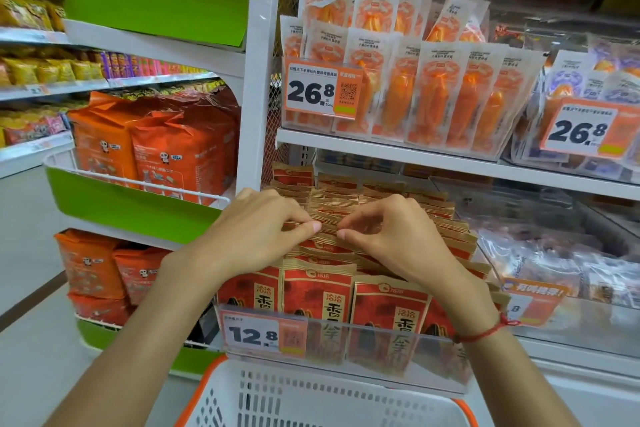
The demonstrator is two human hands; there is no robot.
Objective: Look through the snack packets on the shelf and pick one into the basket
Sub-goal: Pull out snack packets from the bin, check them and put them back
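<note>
Currently the browsing step is judged to be under way, with nothing yet chosen. Red-and-tan foil snack packets [320, 291] are stood upright in rows in a clear acrylic shelf bin [381, 333], on the lower shelf directly in front of the person. A white-and-orange price label marked 12.8 [258, 334] is fixed to the bin front.

Left hand [258, 236]: fingers curled, thumb tip and forefinger pinched on the tan top edge of a packet in the middle rows. Right hand [391, 236]: fingers likewise curled, thumb and forefinger pinched on a neighbouring top edge just beside the left thumb. The rows appear to be parted rather than a packet lifted; no packet is seen clear of the bin. A red string bracelet [485, 331] is noted on the right wrist.

White plastic basket with orange rim [211, 388]: seen at the bottom edge, below the bin. No packet is visible in the part shown; selection, lifting and placing are judged to remain.

Orientation: packets' long axis is vertical, sealed top edges upward, printed faces toward the camera, tilted slightly back. Rows run front to back into the shelf.
</note>
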